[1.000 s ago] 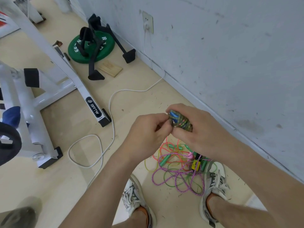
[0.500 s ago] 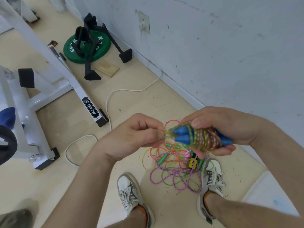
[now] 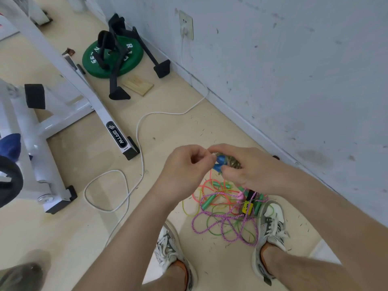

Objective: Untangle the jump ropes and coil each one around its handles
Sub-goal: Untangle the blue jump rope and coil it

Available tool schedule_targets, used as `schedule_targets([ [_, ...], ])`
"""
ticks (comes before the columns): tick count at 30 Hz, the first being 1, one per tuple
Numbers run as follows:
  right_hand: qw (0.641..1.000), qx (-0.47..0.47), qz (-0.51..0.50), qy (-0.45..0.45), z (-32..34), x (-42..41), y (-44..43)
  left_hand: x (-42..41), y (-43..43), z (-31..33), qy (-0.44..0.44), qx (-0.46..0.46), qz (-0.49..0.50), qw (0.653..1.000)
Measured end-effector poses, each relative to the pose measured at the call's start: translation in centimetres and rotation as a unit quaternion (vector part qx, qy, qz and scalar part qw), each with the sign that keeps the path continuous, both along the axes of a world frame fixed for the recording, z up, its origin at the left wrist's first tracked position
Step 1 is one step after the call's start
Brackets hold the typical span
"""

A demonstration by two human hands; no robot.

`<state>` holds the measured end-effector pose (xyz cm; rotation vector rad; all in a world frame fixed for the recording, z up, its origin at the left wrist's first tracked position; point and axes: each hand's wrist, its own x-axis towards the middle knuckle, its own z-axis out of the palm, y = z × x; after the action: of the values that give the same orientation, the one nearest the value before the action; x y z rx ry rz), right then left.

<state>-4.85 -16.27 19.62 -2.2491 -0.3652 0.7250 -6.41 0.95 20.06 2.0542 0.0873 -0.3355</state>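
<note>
My right hand [image 3: 241, 164] grips a blue-handled jump rope [image 3: 222, 161] whose glittery cord is coiled around both handles; my fingers hide most of it. My left hand [image 3: 186, 164] pinches the cord's end at the handle tips, touching the right hand. Below my hands, a tangle of ropes [image 3: 226, 213] lies on the floor between my shoes: a purple braided one [image 3: 210, 227], thin green [image 3: 212, 229] and orange-pink cords [image 3: 207, 183], green handles [image 3: 206, 201], a pink handle [image 3: 240, 196] and a yellow tag [image 3: 247, 207].
A white exercise machine frame [image 3: 90, 97] stands at left. A white power cable [image 3: 138, 131] runs from the wall socket [image 3: 185, 25] across the floor. A green weight plate [image 3: 113, 57] with black stands and a wooden block [image 3: 138, 85] lie near the wall.
My right hand rotated the coiled bundle and closed over it, hiding most of the coil. My left hand stayed pinched at the handle tips.
</note>
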Motion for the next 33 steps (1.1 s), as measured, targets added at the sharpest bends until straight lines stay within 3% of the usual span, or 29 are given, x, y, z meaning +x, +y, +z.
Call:
schedule_targets([
  [2,0.998,-0.024,0.005,-0.056,-0.5,-0.3,0.4,0.2,0.1,0.0,0.07,-0.052,0.022,0.996],
  [4,0.998,-0.003,-0.016,-0.055,-0.7,-0.5,0.6,0.5,0.5,0.3,0.099,-0.081,0.023,0.992],
  [7,0.997,0.08,-0.016,0.011,-0.3,0.1,0.1,0.6,1.3,1.0,0.158,-0.167,-0.019,0.973],
  [10,0.975,0.196,0.0,0.104,0.7,0.7,-0.7,0.6,1.7,1.7,0.206,-0.298,-0.013,0.932],
  [16,0.961,0.248,-0.039,0.117,3.0,0.1,-1.3,0.5,0.4,2.8,0.211,-0.383,0.075,0.896],
  [21,0.921,0.324,-0.113,0.183,7.1,-1.8,-1.5,-0.4,-0.9,7.5,0.169,-0.439,0.077,0.879],
  [23,0.917,0.335,-0.12,0.18,10.2,-3.7,-2.0,-1.8,-0.8,10.7,0.109,-0.382,0.04,0.917],
  [25,0.942,0.28,-0.128,0.131,11.9,-4.9,-2.0,-2.7,-1.2,12.4,0.031,-0.244,0.001,0.969],
  [27,0.966,0.207,-0.15,0.046,14.4,-6.8,-2.0,-4.2,-2.2,14.6,-0.069,-0.091,-0.028,0.993],
  [28,0.97,0.181,-0.162,0.004,15.7,-7.9,-2.0,-5.2,-3.0,15.7,-0.134,-0.014,-0.045,0.99],
  [30,0.971,0.138,-0.185,-0.066,17.9,-10.0,-2.3,-7.6,-4.7,18.1,-0.269,0.132,-0.103,0.949],
  [33,0.958,0.129,-0.231,-0.109,20.9,-13.2,-3.3,-9.9,-6.2,21.2,-0.369,0.154,-0.16,0.903],
])
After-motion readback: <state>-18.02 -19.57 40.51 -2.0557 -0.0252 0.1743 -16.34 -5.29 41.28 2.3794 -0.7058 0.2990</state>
